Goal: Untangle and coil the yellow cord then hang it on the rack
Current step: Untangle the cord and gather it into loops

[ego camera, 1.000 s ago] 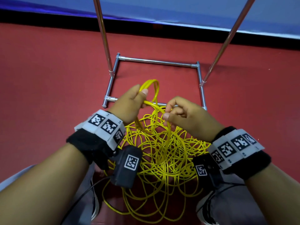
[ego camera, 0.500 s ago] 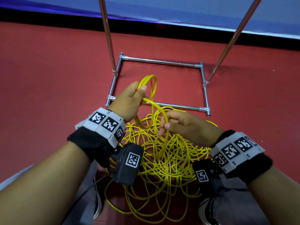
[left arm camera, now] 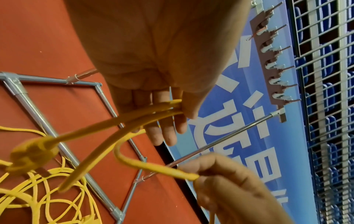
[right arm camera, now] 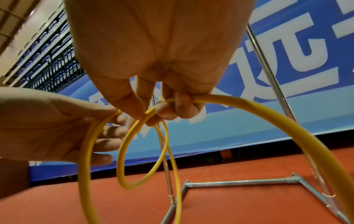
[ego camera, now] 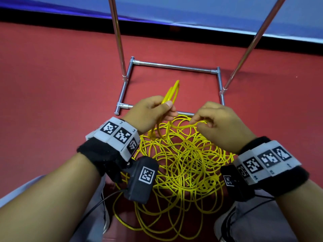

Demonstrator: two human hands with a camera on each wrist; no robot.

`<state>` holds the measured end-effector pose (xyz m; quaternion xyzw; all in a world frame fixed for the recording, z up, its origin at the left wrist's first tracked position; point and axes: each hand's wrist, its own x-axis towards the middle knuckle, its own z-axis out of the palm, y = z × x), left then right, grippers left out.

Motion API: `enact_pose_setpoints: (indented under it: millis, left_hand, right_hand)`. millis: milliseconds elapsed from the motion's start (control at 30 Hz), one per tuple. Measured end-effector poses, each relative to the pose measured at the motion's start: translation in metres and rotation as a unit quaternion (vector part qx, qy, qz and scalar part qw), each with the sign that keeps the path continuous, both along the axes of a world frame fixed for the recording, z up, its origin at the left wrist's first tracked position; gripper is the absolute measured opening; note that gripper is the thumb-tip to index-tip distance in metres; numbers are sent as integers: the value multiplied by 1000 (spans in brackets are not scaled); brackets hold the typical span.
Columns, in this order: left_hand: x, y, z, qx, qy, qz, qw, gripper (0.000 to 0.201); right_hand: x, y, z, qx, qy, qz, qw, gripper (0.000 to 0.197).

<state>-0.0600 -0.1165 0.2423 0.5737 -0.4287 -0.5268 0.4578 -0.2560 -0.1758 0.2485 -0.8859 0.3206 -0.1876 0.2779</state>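
Observation:
A yellow cord point(ego camera: 183, 165) lies in a tangled heap on the red floor between my forearms. My left hand point(ego camera: 153, 110) pinches a small bunch of loops point(ego camera: 173, 91) that stick up past the thumb; in the left wrist view the strands point(left arm camera: 153, 112) run under its fingers and a yellow plug point(left arm camera: 32, 153) hangs below. My right hand point(ego camera: 215, 119) pinches one strand point(ego camera: 188, 126) that leads across toward the left hand; the right wrist view shows this strand point(right arm camera: 249, 109) curving away. The metal rack point(ego camera: 174, 67) stands just beyond the hands, its hook bar point(left arm camera: 272, 60) high up.
The rack's square base frame point(ego camera: 219, 84) lies on the red floor with two upright poles point(ego camera: 118, 37) rising out of view. A blue banner wall point(ego camera: 192, 9) runs behind it. My shoes point(ego camera: 225, 224) and grey trouser legs flank the heap.
My right hand has lifted and drawn its strand to the right, level with the left hand. The left hand has closed tighter on the loops, which now stand narrower.

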Motion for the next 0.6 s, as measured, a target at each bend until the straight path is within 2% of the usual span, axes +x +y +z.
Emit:
enact_pose_setpoints:
  millis: [167,300,367,433,500,600]
  left_hand:
    - [-13,3,-10,22,-44,-50,998,22]
    - [-18,6,-15,29,-87,-88,992,23]
    - [-14,4,-14,29,-103,-61,992,26]
    - [-8,2,-10,26,-101,-19,994,27]
    - [0,-1,-9,22,-77,21,997,27]
    - [8,-4,-9,29,-43,72,996,27]
  right_hand:
    - [12,11,10,40,-34,20,998,18]
    - [14,9,9,92,-60,10,994,34]
    - [11,6,4,112,-57,-12,992,30]
    - [6,3,-1,177,-55,-32,982,25]
    - [1,1,-6,247,-46,-46,967,22]
    - [-4,-1,-10,280,-35,-62,957,16]
